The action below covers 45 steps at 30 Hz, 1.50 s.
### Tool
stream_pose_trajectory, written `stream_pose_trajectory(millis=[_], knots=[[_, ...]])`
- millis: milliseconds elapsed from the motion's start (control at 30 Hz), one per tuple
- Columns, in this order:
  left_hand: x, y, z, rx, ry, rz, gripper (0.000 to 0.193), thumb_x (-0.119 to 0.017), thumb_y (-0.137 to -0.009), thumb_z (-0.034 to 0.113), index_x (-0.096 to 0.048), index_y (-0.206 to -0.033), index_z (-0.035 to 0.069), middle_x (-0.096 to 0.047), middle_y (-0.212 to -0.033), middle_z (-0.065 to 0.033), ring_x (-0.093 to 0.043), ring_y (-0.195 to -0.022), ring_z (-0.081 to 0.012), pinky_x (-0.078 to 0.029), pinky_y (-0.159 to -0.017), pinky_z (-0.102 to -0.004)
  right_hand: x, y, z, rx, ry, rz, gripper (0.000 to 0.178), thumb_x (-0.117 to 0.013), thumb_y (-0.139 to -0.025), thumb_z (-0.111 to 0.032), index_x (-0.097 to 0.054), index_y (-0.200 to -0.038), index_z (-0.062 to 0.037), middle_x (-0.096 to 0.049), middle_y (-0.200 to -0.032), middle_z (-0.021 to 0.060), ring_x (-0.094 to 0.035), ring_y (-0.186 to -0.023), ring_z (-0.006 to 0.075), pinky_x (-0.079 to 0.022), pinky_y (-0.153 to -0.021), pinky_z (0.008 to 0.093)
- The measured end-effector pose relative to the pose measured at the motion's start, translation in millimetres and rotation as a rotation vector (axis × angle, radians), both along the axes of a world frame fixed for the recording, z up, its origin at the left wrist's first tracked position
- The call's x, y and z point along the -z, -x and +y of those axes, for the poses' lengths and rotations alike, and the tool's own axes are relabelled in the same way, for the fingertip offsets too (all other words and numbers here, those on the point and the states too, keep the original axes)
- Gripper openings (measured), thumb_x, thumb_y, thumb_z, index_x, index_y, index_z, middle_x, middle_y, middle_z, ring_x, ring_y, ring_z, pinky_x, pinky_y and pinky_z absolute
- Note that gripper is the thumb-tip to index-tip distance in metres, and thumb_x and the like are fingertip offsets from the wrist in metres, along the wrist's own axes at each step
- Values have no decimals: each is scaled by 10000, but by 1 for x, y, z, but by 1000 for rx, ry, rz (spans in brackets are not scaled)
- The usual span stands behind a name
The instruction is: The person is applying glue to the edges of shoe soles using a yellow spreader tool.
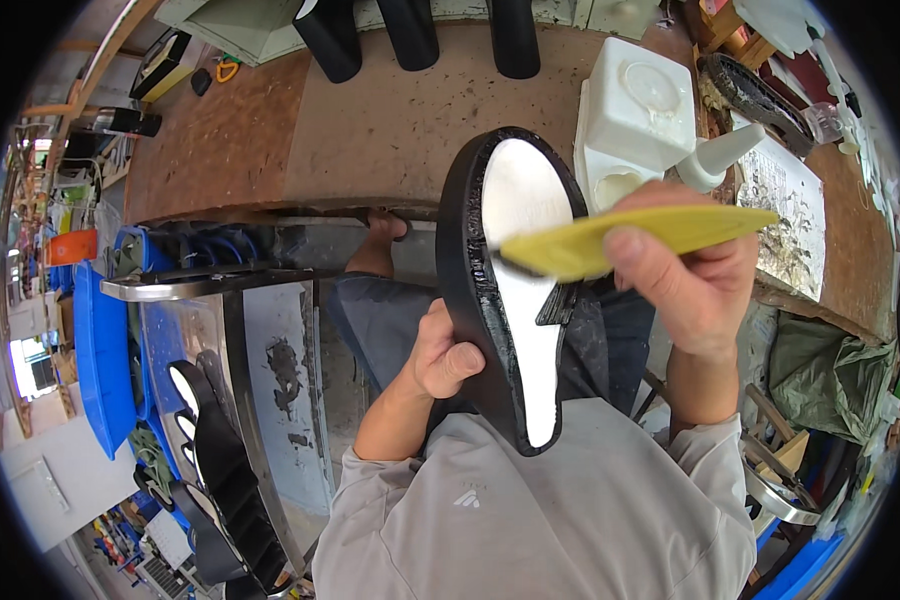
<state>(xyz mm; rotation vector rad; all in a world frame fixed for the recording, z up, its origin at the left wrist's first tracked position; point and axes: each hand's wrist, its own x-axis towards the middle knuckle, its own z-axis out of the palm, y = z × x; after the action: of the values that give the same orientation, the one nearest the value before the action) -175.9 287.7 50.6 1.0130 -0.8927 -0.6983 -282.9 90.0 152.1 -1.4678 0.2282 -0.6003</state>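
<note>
At centre frame the left hand (pixel 445 355) grips a black shoe sole (pixel 515 290) with a white inner face, held upright. The right hand (pixel 695 275) pinches a yellow brush handle (pixel 640 238) against the sole's rim. Lower left, more soles (pixel 220 470) lie stacked. Upper right stands a white plastic container (pixel 638 110).

I see a worn brown workbench (pixel 370 130) across the top, toward 12 o'clock. At 1 o'clock a white plastic container (pixel 635 110) stands on it. At 9 o'clock are blue bins (pixel 100 360), and at 7 o'clock a metal rack (pixel 270 400) with black soles (pixel 225 490). At 4 o'clock lies green cloth (pixel 830 375).
</note>
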Motion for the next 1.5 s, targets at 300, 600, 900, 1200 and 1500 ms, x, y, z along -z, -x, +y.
stream_pose_trajectory(millis=[300, 600, 900, 1200, 1500], knots=[[-15, 0, 10, 18, 7, -95, 451, -567, -919, 393, -626, -834, -46, -653, -774, -119, -606, -649, -230, -457, -606, -299, -6, 13, 2, -151, 498, -263, 150, -757, -717, -69, -701, -807, 38, -659, -701, 128, -640, -585, 227, -491, -493, 296], [-22, 10, 22, -136, 5, -84, 482, -586, -904, 425, -626, -858, -53, -655, -811, -106, -612, -695, -214, -453, -647, -290, -2, 45, 27, -245, 379, -323, 152, -765, -720, -84, -700, -794, 31, -651, -649, 112, -609, -505, 182, -426, -412, 267], [-10, 6, 26, -423, -130, -90, 959, -481, -836, 690, -333, -1366, -96, -499, -1285, -279, -619, -915, -252, -520, -748, -364, -5, 54, 52, -75, 567, -489, 131, -664, -726, -63, -673, -800, 45, -666, -711, 158, -592, -507, 201, -439, -430, 298], [-10, 4, 20, -447, -88, -37, 867, -349, -904, 636, -298, -1392, -80, -486, -1293, -292, -613, -892, -244, -512, -698, -317, 5, 74, 46, -101, 739, -464, 150, -637, -741, -47, -692, -865, 18, -670, -777, 122, -536, -515, 143, -393, -459, 241], [-29, 11, 17, -245, -72, 189, 774, -327, -938, 580, -294, -1422, -23, -457, -1297, -336, -615, -891, -288, -522, -697, -339, -24, 71, 19, -625, 571, -735, 84, -644, -767, -35, -702, -811, 7, -683, -762, 130, -535, -466, 123, -381, -432, 237]])
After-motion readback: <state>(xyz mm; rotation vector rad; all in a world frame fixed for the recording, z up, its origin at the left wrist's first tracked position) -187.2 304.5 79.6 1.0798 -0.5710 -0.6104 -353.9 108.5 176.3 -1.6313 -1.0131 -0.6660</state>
